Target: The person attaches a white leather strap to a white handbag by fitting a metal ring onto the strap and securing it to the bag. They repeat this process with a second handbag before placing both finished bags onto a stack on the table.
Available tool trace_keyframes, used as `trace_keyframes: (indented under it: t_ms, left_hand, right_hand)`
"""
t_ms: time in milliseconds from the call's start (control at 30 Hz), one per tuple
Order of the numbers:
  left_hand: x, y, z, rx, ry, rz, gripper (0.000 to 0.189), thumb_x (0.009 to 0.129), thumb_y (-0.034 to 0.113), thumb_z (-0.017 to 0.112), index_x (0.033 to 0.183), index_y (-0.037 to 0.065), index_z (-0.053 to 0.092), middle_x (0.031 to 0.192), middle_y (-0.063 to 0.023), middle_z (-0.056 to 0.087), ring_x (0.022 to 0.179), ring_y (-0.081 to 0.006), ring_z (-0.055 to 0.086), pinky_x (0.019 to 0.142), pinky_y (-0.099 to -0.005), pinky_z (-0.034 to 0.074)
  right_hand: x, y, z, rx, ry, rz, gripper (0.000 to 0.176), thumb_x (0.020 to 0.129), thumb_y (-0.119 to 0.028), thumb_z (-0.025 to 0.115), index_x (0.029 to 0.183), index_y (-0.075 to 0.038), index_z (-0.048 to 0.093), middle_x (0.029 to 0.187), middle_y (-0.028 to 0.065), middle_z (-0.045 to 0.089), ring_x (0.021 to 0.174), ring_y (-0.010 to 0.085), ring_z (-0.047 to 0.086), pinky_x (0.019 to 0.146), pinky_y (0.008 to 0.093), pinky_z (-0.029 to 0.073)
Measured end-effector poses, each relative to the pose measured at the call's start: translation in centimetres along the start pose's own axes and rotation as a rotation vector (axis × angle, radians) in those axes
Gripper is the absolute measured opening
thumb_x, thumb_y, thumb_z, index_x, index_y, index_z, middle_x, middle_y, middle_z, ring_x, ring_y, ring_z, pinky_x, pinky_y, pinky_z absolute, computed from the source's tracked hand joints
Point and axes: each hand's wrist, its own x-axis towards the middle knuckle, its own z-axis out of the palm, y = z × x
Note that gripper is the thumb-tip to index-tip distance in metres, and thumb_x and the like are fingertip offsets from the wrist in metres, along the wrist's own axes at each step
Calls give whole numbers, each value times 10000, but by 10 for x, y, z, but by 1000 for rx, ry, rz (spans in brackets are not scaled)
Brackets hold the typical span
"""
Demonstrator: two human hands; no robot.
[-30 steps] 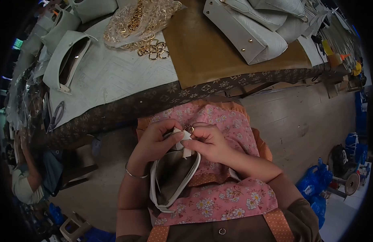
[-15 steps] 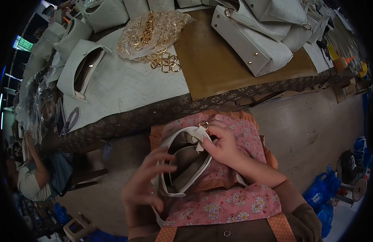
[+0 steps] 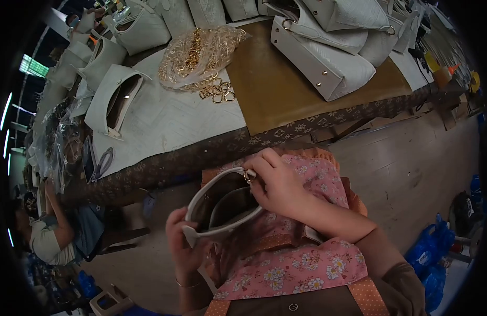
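Note:
An open white handbag (image 3: 225, 230) with a dark lining sits over my lap, its mouth facing up. My right hand (image 3: 276, 184) pinches the bag's far right rim at a gold ring (image 3: 249, 175). At the near left corner my left hand (image 3: 184, 243) grips the rim, with fingers wrapped round its outer side. On the table (image 3: 169, 118), gold rings (image 3: 218, 90) lie loose beside a clear plastic bag of gold hardware (image 3: 198, 58). Another white bag (image 3: 112, 102) lies open at the table's left.
White bags (image 3: 327, 63) are piled on a brown sheet (image 3: 264, 73). Scissors (image 3: 102, 163) lie near the table's left edge. Another person (image 3: 51, 237) sits at the left. Blue plastic bags (image 3: 430, 258) and a stool (image 3: 111, 301) stand on the floor.
My left hand has closed on the bag's rim, where before it was spread beside it. The bag has tilted, and my right hand has shifted slightly left and up with the ring.

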Motion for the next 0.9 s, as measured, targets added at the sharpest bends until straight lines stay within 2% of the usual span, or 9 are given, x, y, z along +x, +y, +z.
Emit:
trace_keyframes:
  t_ms: [100, 133, 267, 367, 500, 567, 667, 733, 900]
  left_hand:
    - [11, -11, 10, -316, 441, -230, 517, 811, 83, 611, 1277, 10, 398, 1273, -122, 429, 1189, -234, 415, 987, -361, 344]
    - [14, -17, 10, -424, 396, -213, 570, 865, 51, 512, 1378, 16, 268, 1330, -137, 383, 1197, -218, 405, 1005, -343, 324]
    - [17, -46, 6, -332, 356, -247, 544, 815, -36, 446, 1344, -7, 318, 1314, -170, 410, 1184, -225, 433, 1007, -347, 336]
    - [33, -47, -17, -509, 465, -144, 604, 654, -133, 392, 1249, -31, 425, 1139, -196, 556, 1083, -266, 535, 981, -386, 400]
    - [58, 11, -40, -360, 495, -149, 396, 734, -129, 353, 1094, -35, 490, 934, -191, 626, 896, -242, 614, 865, -349, 480]
    - [69, 37, -38, -278, 12, -160, 306, 793, -104, 374, 1060, -20, 499, 858, -165, 638, 797, -206, 623, 763, -290, 492]
    - [80, 46, 7, -367, -225, -295, 281, 800, -59, 430, 1069, -10, 492, 851, -119, 626, 794, -167, 603, 750, -260, 469]
    - [88, 50, 41, 51, -392, -50, 317, 767, -87, 462, 1076, -17, 482, 899, -104, 602, 843, -159, 581, 774, -261, 462]
    - [116, 60, 47, -324, -663, -247, 474, 699, -109, 560, 1155, -20, 466, 981, -71, 557, 969, -126, 516, 860, -252, 415]
  right_hand:
    - [-5, -26, -8, 398, -234, 120, 323, 715, -56, 659, 1005, -37, 517, 928, 113, 499, 883, 269, 543, 724, 346, 460]
    - [-15, -34, -2, 501, -303, 26, 337, 739, -94, 663, 1033, -30, 511, 943, 113, 503, 917, 267, 535, 758, 341, 455]
    - [-33, -49, 12, 871, -709, -110, 353, 797, -147, 647, 1097, -20, 510, 1000, 118, 514, 940, 256, 536, 795, 321, 459]
    - [-33, -38, 11, 911, -647, -108, 321, 819, -131, 624, 1098, -14, 518, 1034, 123, 512, 918, 239, 547, 779, 321, 466]
    - [-22, -39, -5, 801, -492, -24, 328, 825, -117, 618, 1123, -15, 526, 1061, 126, 514, 926, 227, 559, 784, 324, 471]
    - [-16, -44, -10, 749, -302, -21, 364, 820, -95, 613, 1165, -22, 521, 1093, 123, 516, 989, 243, 544, 830, 325, 457]
    - [-10, -47, -7, 626, -70, -185, 377, 814, -26, 578, 1186, -33, 522, 1138, 128, 504, 1063, 265, 511, 889, 336, 427]
    - [-17, -36, 4, 626, -89, -165, 389, 807, 12, 555, 1192, -37, 518, 1154, 133, 494, 1083, 271, 496, 911, 346, 411]
    - [-24, -16, 8, 612, -41, -103, 387, 801, 67, 514, 1171, -48, 520, 1158, 150, 499, 1074, 314, 492, 873, 353, 423]
